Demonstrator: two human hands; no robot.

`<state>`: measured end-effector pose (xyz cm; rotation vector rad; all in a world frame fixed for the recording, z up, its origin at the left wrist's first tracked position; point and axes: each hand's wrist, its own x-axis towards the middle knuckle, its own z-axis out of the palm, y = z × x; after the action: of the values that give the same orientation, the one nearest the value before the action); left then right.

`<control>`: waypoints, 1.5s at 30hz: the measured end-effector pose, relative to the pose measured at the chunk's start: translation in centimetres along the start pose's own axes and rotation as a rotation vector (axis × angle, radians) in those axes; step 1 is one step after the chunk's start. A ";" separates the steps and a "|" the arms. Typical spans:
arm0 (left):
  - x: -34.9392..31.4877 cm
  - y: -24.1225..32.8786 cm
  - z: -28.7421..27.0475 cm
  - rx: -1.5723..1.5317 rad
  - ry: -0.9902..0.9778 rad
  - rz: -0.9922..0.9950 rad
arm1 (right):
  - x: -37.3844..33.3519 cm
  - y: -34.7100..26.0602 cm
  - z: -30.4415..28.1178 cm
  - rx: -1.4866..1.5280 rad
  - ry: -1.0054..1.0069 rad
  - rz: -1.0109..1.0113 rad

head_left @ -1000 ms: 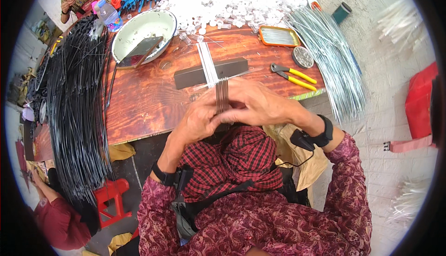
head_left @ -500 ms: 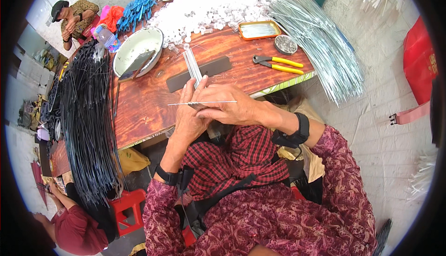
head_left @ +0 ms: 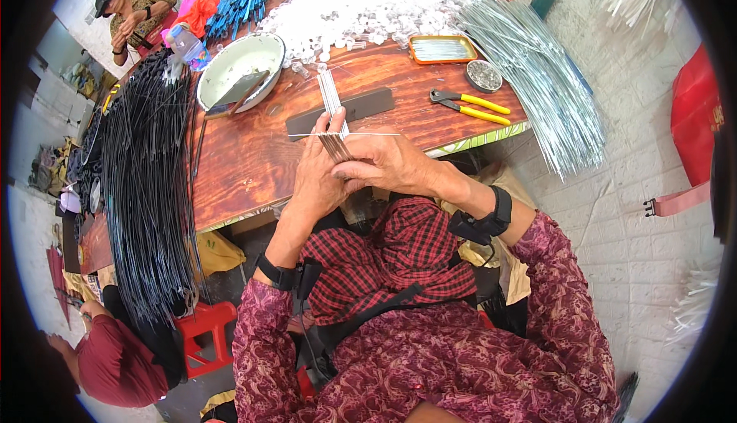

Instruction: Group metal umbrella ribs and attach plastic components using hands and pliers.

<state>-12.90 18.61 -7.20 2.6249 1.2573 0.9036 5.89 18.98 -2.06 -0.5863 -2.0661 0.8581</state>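
My left hand (head_left: 313,176) is closed round a flat row of thin metal rods (head_left: 330,94), laid side by side and pointing away from me. Its fingers lie along the row, whose far ends reach over a dark flat bar (head_left: 342,112) on the table. From the other side, my right hand (head_left: 393,163) grips the same rods, thumb pressed on their near part. Across the row runs a single thin rod (head_left: 367,134), its ends sticking out to both sides. How the fingers underneath hold it is hidden.
The wooden table (head_left: 246,170) bears a white basin (head_left: 257,51), yellow-handled pliers (head_left: 484,108), an orange-rimmed tray (head_left: 443,60), a round tin (head_left: 484,75) and a heap of clear plastic pieces (head_left: 361,12). Silvery rods (head_left: 549,93) and black rods (head_left: 146,185) overhang its edges. Two people sit leftward.
The crossing rod now lies farther from me along the row, and more of the row's near part shows between my hands. Both hands keep hold. The whole view has shifted slightly.
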 end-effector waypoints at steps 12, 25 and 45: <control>0.0 -1.0 -0.1 0.020 -0.009 0.055 | -2.5 1.9 0.8 -0.152 -0.096 0.003; 1.2 -1.0 -1.4 -0.034 -0.176 0.013 | -1.5 3.3 -0.1 -0.095 -0.096 0.079; 3.7 -2.7 0.5 0.150 0.119 0.078 | -3.0 -4.6 -3.3 -0.063 -0.258 -0.065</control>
<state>-12.66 23.18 -6.75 2.7906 1.3064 1.0299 9.80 15.23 1.38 -0.4586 -2.3387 0.8708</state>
